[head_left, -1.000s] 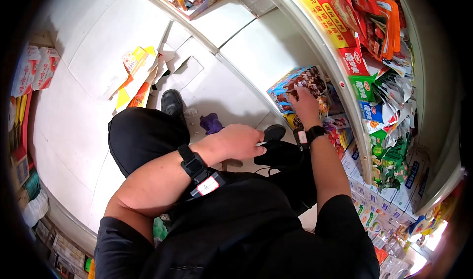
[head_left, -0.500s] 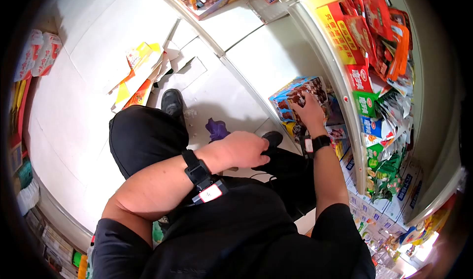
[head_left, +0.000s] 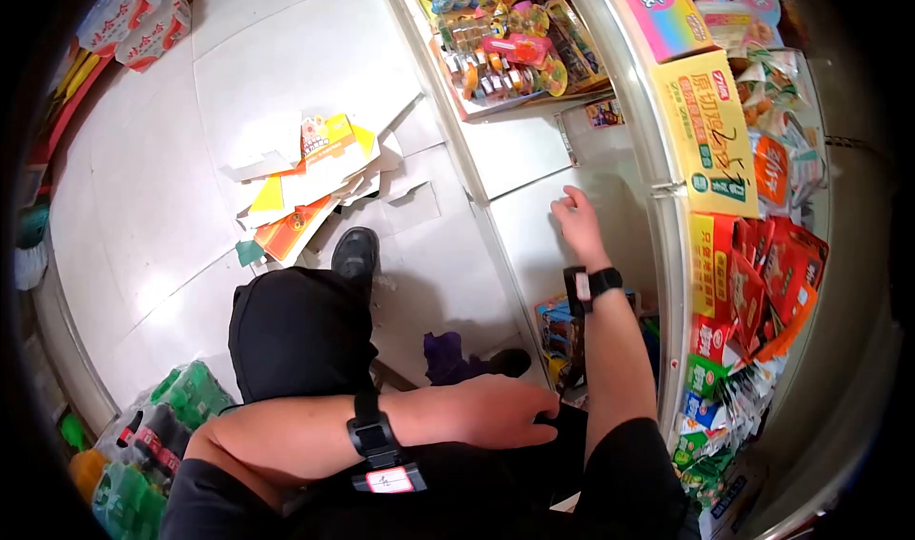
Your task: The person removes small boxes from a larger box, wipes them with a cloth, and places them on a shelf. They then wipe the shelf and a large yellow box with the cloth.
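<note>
My right hand (head_left: 579, 225) is over the white lower shelf (head_left: 610, 197), fingers slightly bent and apart, holding nothing. Nearer to me on that shelf, beside my right forearm, stands a blue and brown patterned box (head_left: 559, 323), partly hidden by the arm. My left hand (head_left: 500, 412) hangs in front of my body above my dark clothing, its thumb and fingers apart with nothing between them. Just beyond it a purple crumpled item (head_left: 446, 357) lies on the floor by my shoe.
Flattened cartons (head_left: 310, 183) lie on the floor at left. Small toys or sweets fill a display box (head_left: 505, 44) at the top. Snack packets (head_left: 772, 273) line the upper shelf at right. Bottle packs (head_left: 143, 454) stand at lower left, white-red packs (head_left: 152, 30) at upper left.
My right hand has come off the blue and brown box and moved forward over the lower shelf. The view has shifted, showing more of the display box and the bottle packs.
</note>
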The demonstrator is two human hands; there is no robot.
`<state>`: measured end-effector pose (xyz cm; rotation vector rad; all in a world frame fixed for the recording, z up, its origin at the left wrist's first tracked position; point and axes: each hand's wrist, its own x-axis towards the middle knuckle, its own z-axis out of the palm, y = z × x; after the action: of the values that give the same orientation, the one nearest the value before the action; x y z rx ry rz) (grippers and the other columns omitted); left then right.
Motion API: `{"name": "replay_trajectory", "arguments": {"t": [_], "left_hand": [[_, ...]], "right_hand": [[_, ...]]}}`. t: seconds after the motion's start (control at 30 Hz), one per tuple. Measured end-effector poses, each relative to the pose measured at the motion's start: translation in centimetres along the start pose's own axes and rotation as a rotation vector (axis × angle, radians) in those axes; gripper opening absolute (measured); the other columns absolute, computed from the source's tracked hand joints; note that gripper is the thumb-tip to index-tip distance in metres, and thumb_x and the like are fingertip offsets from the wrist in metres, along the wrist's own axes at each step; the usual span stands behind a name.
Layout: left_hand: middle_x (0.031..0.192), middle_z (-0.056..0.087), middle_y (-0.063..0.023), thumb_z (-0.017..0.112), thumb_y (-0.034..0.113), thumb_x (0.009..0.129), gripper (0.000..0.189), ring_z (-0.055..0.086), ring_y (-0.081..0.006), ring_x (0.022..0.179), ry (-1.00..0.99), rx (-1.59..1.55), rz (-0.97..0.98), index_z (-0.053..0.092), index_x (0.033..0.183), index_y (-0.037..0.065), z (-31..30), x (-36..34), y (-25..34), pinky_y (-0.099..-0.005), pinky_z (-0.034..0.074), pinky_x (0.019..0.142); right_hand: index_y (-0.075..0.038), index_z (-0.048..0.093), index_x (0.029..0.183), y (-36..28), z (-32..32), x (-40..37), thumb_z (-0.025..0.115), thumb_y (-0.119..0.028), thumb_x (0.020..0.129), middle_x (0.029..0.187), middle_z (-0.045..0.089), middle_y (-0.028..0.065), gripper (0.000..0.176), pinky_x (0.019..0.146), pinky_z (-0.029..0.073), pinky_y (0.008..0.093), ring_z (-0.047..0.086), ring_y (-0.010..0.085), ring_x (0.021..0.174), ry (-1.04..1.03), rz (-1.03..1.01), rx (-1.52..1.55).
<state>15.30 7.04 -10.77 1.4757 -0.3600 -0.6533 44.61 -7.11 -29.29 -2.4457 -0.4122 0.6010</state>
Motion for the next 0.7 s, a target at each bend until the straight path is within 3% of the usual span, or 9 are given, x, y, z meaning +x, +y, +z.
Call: {"name": "replay_trajectory", "arguments": {"t": [0.13,0.2,0.33,0.4,0.47,0.5,0.53,0.57,0.7], "left_hand": [[0.089,0.066,-0.0138,0.058,0.033,0.094,0.036,0.065,-0.0310,0.084,0.040,-0.156,-0.109,0.060,0.114,0.004,-1.6,-0.6,-0.9,-0.0393,0.051,0.072],[0.089,0.066,-0.0138,0.058,0.032,0.094,0.035,0.065,-0.0300,0.083,0.096,-0.216,-0.138,0.060,0.114,0.004,-2.3,-1.2,-1.1,-0.0382,0.051,0.071],[0.093,0.066,-0.0141,0.058,0.031,0.094,0.033,0.066,-0.0308,0.084,0.160,-0.197,-0.177,0.060,0.115,0.005,-2.3,-1.2,-1.9,-0.0382,0.052,0.071],[0.097,0.067,-0.0143,0.059,0.030,0.094,0.033,0.067,-0.0321,0.086,0.171,-0.176,-0.183,0.061,0.115,0.004,-1.9,-0.9,-1.9,-0.0391,0.053,0.072],[0.100,0.067,-0.0147,0.059,0.030,0.094,0.033,0.067,-0.0327,0.088,0.142,-0.181,-0.203,0.061,0.115,0.005,-2.1,-0.5,-1.8,-0.0403,0.053,0.073],[0.100,0.067,-0.0150,0.059,0.030,0.093,0.033,0.066,-0.0331,0.088,0.128,-0.154,-0.209,0.061,0.115,0.005,-2.2,-0.1,-1.9,-0.0407,0.052,0.073],[0.100,0.067,-0.0153,0.059,0.030,0.093,0.033,0.066,-0.0335,0.089,0.115,-0.127,-0.211,0.061,0.116,0.006,-2.1,0.3,-2.0,-0.0411,0.052,0.074],[0.096,0.067,-0.0150,0.059,0.031,0.093,0.033,0.066,-0.0344,0.086,0.133,-0.104,-0.169,0.061,0.114,0.006,-2.1,0.7,-2.0,-0.0423,0.052,0.072],[0.091,0.066,-0.0140,0.061,0.032,0.091,0.031,0.065,-0.0353,0.082,0.111,-0.092,-0.090,0.060,0.110,0.007,-1.6,2.5,-1.9,-0.0432,0.051,0.070]], "right_hand": [[0.000,0.046,0.137,5.9,2.2,8.4,0.068,-0.026,0.080,0.110,0.062,0.0166,0.066,0.088,0.049,0.0374,0.061,0.0275,0.098,-0.015,0.122,0.112],[-0.007,0.031,0.147,11.1,3.0,13.3,0.063,-0.013,0.083,0.071,0.052,0.0016,0.071,0.044,0.042,0.0296,0.049,0.0117,0.054,0.181,-0.058,0.020],[-0.011,0.029,0.148,5.1,0.9,13.4,0.063,-0.015,0.084,0.066,0.052,0.0028,0.073,0.034,0.036,0.0303,0.045,0.0124,0.042,0.102,0.305,0.284],[-0.007,0.040,0.142,7.6,1.2,15.1,0.065,-0.020,0.086,0.075,0.060,0.0080,0.063,0.047,0.048,0.0353,0.057,0.0189,0.055,0.045,0.331,0.153],[0.000,0.058,0.124,9.7,1.6,14.9,0.066,-0.025,0.083,0.096,0.070,0.0189,0.048,0.080,0.051,0.0455,0.066,0.0378,0.093,0.267,-0.086,-0.237],[0.001,0.064,0.113,7.2,1.5,12.5,0.069,-0.026,0.083,0.098,0.069,0.0210,0.040,0.083,0.051,0.0449,0.065,0.0382,0.095,0.225,-0.018,-0.257],[0.000,0.063,0.114,10.9,3.5,12.0,0.068,-0.026,0.084,0.098,0.069,0.0208,0.041,0.084,0.051,0.0436,0.066,0.0368,0.095,0.276,-0.128,-0.191],[0.000,0.063,0.114,7.9,3.8,8.1,0.067,-0.025,0.085,0.098,0.069,0.0203,0.039,0.082,0.051,0.0423,0.066,0.0352,0.092,0.173,0.054,-0.035],[-0.002,0.064,0.114,5.3,7.9,-5.2,0.065,-0.015,0.086,0.082,0.068,0.0164,0.032,0.073,0.051,0.0369,0.065,0.0264,0.075,0.175,0.073,0.036]]}}
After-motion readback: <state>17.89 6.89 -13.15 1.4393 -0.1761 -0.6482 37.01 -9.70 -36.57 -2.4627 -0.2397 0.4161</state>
